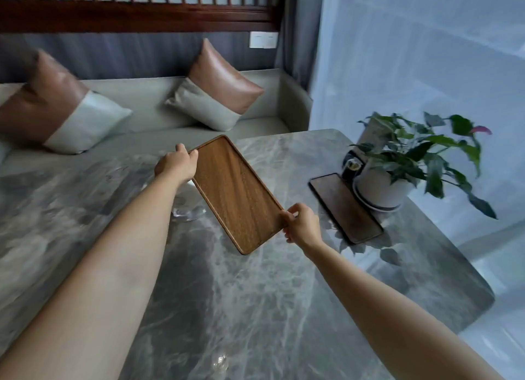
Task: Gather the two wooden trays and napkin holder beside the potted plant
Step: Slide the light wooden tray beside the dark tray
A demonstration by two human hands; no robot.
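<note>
1. Above the grey marble table (255,308), left hand (176,163) and right hand (302,226) pinch the tilted light rectangular wooden tray (235,195) at opposite edges, fingers clamped
2. At three o'clock, a darker wooden tray (345,207) lies touching the white potted plant (383,186)

Both arms out; L hand (176,163) & R hand (302,226), each grip closed.

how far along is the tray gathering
Done: a dark tray already lies beside the potted plant. In hand: the left hand and right hand hold the lighter tray above the table, short of the plant. Left: set it down there. A dark object behind the pot may be the napkin holder; I cannot tell.
</note>
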